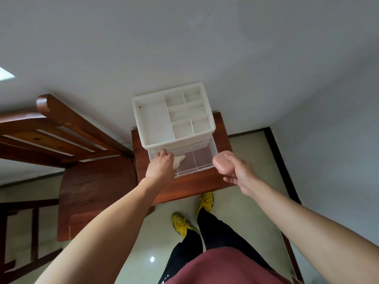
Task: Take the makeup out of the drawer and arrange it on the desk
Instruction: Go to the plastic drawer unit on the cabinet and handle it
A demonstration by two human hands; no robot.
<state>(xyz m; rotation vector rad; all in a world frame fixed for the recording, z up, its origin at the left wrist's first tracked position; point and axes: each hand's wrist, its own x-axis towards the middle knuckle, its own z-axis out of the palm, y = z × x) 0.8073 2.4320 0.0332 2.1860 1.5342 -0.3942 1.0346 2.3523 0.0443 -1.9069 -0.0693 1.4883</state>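
Note:
A white plastic organiser (155, 124) with several open top compartments stands on a small wooden desk (190, 183). Its clear drawer (202, 158) is pulled out toward me. My left hand (161, 167) reaches into the drawer's left part, fingers curled down beside a pale cream item (179, 160); whether it grips that item is hidden. My right hand (235, 173) holds a pink egg-shaped makeup sponge (222, 163) in the air just right of the drawer's front corner.
A wooden chair (61, 128) stands left of the desk, its seat (96, 187) touching the desk's side. White walls close in behind and to the right. My legs and yellow shoes (206, 201) stand on the tiled floor below the desk's front edge.

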